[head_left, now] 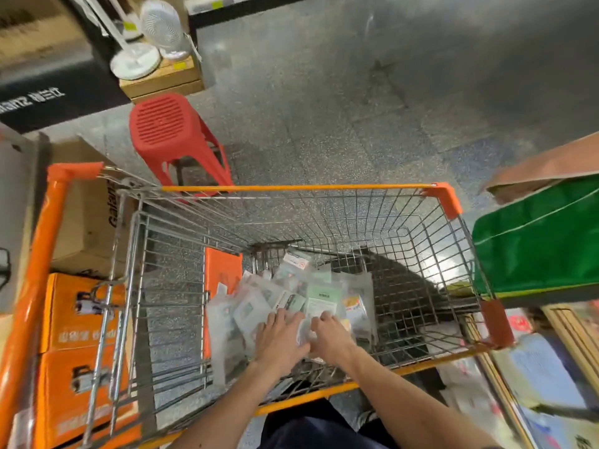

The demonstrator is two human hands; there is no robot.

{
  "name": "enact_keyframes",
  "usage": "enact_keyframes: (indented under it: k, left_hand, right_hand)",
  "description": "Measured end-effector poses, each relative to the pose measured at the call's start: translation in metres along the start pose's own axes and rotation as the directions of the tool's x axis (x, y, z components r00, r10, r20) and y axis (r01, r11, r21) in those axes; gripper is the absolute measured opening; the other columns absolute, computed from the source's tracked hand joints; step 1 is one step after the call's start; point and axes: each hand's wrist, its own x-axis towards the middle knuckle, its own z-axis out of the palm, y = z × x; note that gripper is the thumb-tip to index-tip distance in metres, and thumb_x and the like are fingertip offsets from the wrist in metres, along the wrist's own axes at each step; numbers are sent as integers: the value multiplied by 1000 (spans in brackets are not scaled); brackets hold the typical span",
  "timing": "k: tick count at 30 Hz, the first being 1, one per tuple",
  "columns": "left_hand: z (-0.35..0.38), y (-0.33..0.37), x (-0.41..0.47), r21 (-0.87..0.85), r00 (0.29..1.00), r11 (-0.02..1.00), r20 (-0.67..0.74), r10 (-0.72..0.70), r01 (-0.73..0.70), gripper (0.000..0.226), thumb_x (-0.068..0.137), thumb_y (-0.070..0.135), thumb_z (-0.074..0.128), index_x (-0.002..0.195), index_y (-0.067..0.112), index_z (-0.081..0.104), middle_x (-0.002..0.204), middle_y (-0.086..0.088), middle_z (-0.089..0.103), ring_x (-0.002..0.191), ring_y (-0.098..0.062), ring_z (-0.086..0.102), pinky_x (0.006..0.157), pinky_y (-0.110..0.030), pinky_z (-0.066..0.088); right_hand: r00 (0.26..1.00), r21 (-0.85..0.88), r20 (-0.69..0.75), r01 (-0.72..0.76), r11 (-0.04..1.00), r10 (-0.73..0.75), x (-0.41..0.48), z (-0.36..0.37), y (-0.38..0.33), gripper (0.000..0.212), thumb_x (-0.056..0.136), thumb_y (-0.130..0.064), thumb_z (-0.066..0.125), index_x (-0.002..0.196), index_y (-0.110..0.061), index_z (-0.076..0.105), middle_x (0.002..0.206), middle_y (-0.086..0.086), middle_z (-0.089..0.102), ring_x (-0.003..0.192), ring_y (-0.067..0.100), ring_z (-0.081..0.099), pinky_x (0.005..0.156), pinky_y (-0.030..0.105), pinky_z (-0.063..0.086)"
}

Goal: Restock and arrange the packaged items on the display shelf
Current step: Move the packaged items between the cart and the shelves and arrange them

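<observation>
Barely started: packets (293,294) all heaped in cart (291,188), shelving still ahead. My left hand (281,339) lies flat on pile; right hand (331,335) alongside, grip unclear through blur.

A shop: an orange-trimmed wire shopping cart (324,222) stands on a speckled floor (324,108), with boxed goods (81,319) stacked beside it and white fans (155,30) displayed on a low wooden platform (165,81).
</observation>
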Motion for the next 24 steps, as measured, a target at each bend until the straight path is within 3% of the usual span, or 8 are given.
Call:
enact_keyframes:
  k: [4, 7, 12, 15, 19, 22, 24]
  left_hand:
    - [-13, 3, 6, 32, 999, 999, 36, 38, -40, 58, 85, 59, 51, 137, 35, 41, 142, 1, 34, 133, -21, 29, 108, -41, 29]
    - [-39, 22, 16, -23, 993, 993, 16, 114, -114, 57, 88, 63, 47, 136, 33, 45, 147, 2, 30, 137, -19, 25, 112, -43, 25]
    - [-92, 116, 39, -31, 924, 930, -129, 359, -365, 43, 93, 50, 49, 131, 31, 49, 136, 8, 46, 128, -13, 37, 107, -37, 30]
    - [-119, 203, 34, -49, 815, 821, -171, 554, -568, 36, 90, 51, 52, 120, 33, 55, 124, 7, 57, 120, -16, 47, 101, -36, 35]
    - [-131, 344, -14, -69, 540, 538, -199, 818, -840, 46, 83, 57, 51, 119, 28, 59, 115, 5, 62, 109, -16, 56, 95, -34, 44]
    - [-127, 434, -63, -47, 352, 350, -176, 919, -936, 40, 85, 46, 56, 118, 23, 61, 108, -1, 65, 103, -20, 59, 89, -30, 42]
    - [-117, 484, -89, -37, 275, 272, -132, 952, -962, 37, 88, 40, 60, 119, 20, 60, 108, -2, 66, 103, -21, 59, 88, -30, 41]
  right_hand:
    - [997, 167, -72, -24, 986, 37, -17, -15, 24, 53, 84, -17, 64, 131, -6, 43, 131, 16, 42, 122, 32, 43, 102, 37, 39]
    - [962, 291, -236, -66, 954, 139, -47, -38, 56, 44, 88, -24, 60, 128, -11, 49, 130, 12, 48, 120, 29, 46, 100, 37, 41]
    - [755, 472, -535, -104, 876, 378, -127, -65, 132, 22, 86, -20, 60, 104, -9, 60, 96, 3, 55, 87, 20, 56, 75, 33, 48]
    - [571, 538, -642, -141, 831, 512, -192, -76, 172, 15, 89, -23, 61, 93, -9, 65, 89, 4, 60, 79, 19, 58, 72, 30, 48]
    - [397, 685, -604, -184, 704, 691, -319, -82, 213, 12, 94, -32, 53, 102, -23, 56, 101, 2, 63, 91, 19, 58, 75, 27, 39]
    - [145, 790, -565, -190, 583, 813, -399, -71, 245, 19, 91, -34, 60, 103, -19, 57, 101, 5, 62, 96, 22, 57, 82, 33, 43]
    - [47, 834, -502, -240, 497, 864, -445, -65, 265, 32, 90, -35, 62, 113, -14, 56, 110, 5, 61, 105, 23, 56, 90, 33, 43]
